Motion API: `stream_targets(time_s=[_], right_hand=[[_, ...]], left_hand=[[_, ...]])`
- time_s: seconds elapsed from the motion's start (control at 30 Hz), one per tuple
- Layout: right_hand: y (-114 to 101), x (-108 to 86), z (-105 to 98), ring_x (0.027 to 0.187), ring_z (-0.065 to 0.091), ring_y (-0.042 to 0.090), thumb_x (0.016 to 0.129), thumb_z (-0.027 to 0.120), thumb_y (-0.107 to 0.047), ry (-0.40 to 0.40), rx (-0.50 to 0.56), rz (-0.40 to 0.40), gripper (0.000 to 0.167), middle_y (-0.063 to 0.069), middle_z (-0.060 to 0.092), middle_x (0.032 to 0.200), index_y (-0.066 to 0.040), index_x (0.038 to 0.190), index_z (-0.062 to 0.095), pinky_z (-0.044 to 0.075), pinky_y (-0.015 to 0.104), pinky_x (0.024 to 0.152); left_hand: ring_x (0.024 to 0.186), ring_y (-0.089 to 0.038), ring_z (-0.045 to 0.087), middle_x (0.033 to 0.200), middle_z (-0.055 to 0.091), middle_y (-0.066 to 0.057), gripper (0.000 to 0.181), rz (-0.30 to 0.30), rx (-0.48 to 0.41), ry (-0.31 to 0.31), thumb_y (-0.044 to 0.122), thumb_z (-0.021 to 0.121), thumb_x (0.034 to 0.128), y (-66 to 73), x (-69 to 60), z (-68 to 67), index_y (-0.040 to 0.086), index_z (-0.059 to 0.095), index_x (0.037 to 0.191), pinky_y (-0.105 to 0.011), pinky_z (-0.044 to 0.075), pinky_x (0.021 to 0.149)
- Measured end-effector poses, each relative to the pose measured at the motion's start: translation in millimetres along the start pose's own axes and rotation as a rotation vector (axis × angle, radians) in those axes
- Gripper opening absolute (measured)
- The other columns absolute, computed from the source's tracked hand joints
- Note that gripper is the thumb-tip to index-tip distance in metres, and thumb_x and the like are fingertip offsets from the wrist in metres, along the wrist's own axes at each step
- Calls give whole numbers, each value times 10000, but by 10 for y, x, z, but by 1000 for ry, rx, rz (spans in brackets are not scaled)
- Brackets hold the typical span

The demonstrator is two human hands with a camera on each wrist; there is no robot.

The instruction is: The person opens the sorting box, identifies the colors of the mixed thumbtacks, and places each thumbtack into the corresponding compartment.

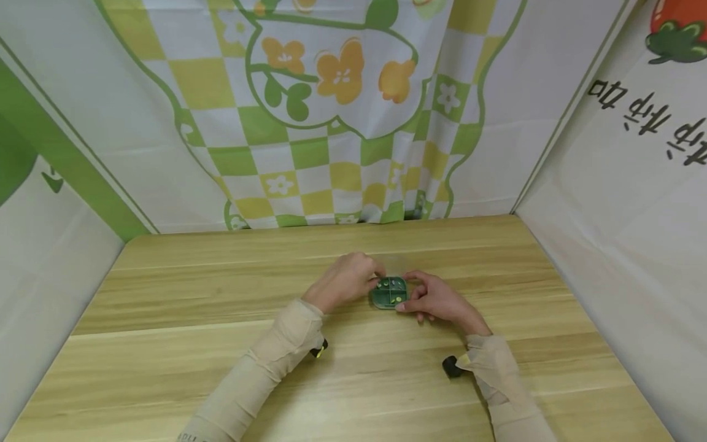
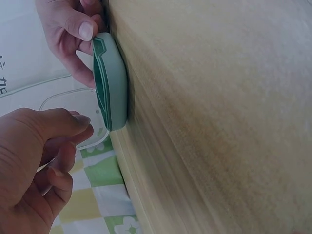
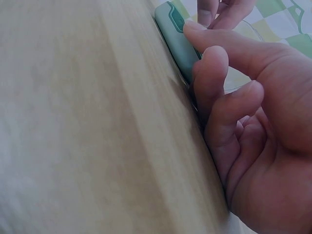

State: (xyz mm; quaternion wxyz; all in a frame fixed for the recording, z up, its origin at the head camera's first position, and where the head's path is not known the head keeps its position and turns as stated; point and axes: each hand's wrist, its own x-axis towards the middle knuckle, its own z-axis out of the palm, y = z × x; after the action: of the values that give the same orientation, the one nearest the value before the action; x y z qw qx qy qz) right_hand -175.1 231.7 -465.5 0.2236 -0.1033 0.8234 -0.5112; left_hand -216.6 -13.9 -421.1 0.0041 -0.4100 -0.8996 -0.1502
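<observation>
A small green pill box (image 1: 381, 299) with a divided inside lies on the table, its clear lid (image 2: 58, 100) standing open at the far side. Small pale and yellowish pills (image 1: 398, 299) sit in some of its compartments. My right hand (image 1: 439, 299) grips the box's right side, thumb at the near corner and a finger at the far one. Over the far left compartment is my left hand (image 1: 350, 276), thumb and forefinger brought together. Whether a pill is between those fingertips is too small to tell. The left wrist view shows the box's pale green side wall (image 2: 117, 83).
The wooden table (image 1: 221, 368) runs back to a checked, flowered curtain (image 1: 331, 159). White cloth walls (image 1: 607, 196) stand at both sides. Both forearms wear beige wraps (image 1: 287, 337), with a small black device (image 1: 452, 367) by the right wrist.
</observation>
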Motion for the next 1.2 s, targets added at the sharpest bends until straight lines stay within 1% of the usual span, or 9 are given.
stream_targets(time_s=[0.2, 0.37, 0.53, 0.7, 0.83, 0.9, 1.0, 1.1, 1.2], right_hand=[[-4, -14, -2, 525, 587, 128, 912, 832, -247, -1, -5, -7, 774, 61, 660, 754, -56, 1546, 430, 432, 266, 458], [15, -18, 15, 524, 589, 123, 914, 829, -238, -4, 2, 3, 760, 46, 661, 755, -69, 1542, 435, 437, 258, 462], [16, -10, 15, 522, 581, 125, 912, 831, -226, -1, 0, 6, 764, 42, 659, 758, -60, 1542, 432, 432, 258, 458], [15, -4, -4, 527, 583, 121, 911, 833, -250, 6, -16, 10, 783, 34, 657, 767, -63, 1552, 422, 433, 256, 461], [12, -7, -29, 532, 586, 119, 919, 824, -235, 7, -20, 21, 771, 35, 666, 790, -84, 1556, 415, 437, 252, 464], [15, -10, -47, 529, 583, 120, 919, 824, -225, 6, -17, 18, 768, 40, 665, 793, -80, 1554, 416, 435, 252, 460], [19, -1, -52, 522, 584, 121, 916, 827, -220, 4, -14, 5, 760, 42, 664, 779, -73, 1544, 427, 436, 255, 452], [25, 12, -34, 525, 586, 122, 915, 829, -232, -7, -12, 0, 765, 38, 661, 771, -66, 1543, 424, 440, 260, 453], [29, 9, -25, 523, 580, 117, 919, 825, -232, -11, -14, 3, 774, 31, 653, 768, -59, 1549, 411, 434, 259, 451]], left_hand=[[934, -187, 769, 1037, 822, -26, 137, -9, -8, 8, 99, 738, 957, -3, -16, -26, 113, 827, 1059, -359, 620, 835], [928, -170, 755, 1023, 819, -21, 134, -2, -61, 14, 88, 723, 956, -19, -61, -40, 104, 825, 1042, -350, 611, 847], [882, -146, 713, 1007, 804, -32, 147, -9, -150, -37, 43, 681, 957, -30, -178, -177, 77, 814, 1010, -331, 597, 825], [918, -170, 749, 1068, 808, -77, 197, -27, -137, -120, -6, 684, 922, -19, -399, -385, 40, 812, 1065, -324, 619, 850], [842, -117, 687, 976, 794, -42, 128, -79, -162, -165, 32, 685, 954, -35, -617, -461, 59, 807, 984, -314, 594, 811], [770, -86, 659, 931, 772, -16, 126, -114, -180, -186, 59, 675, 971, -48, -723, -463, 86, 794, 940, -315, 577, 795], [664, -70, 676, 888, 786, -10, 163, -182, -228, -221, 44, 643, 964, -82, -902, -445, 81, 798, 1000, -368, 596, 863], [710, -82, 688, 897, 793, -1, 117, -224, -238, -220, 76, 700, 957, -150, -1101, -410, 89, 800, 1017, -396, 602, 879], [779, -66, 651, 886, 761, 42, 39, -254, -255, -210, 144, 774, 936, -239, -1264, -359, 120, 785, 964, -330, 581, 821]])
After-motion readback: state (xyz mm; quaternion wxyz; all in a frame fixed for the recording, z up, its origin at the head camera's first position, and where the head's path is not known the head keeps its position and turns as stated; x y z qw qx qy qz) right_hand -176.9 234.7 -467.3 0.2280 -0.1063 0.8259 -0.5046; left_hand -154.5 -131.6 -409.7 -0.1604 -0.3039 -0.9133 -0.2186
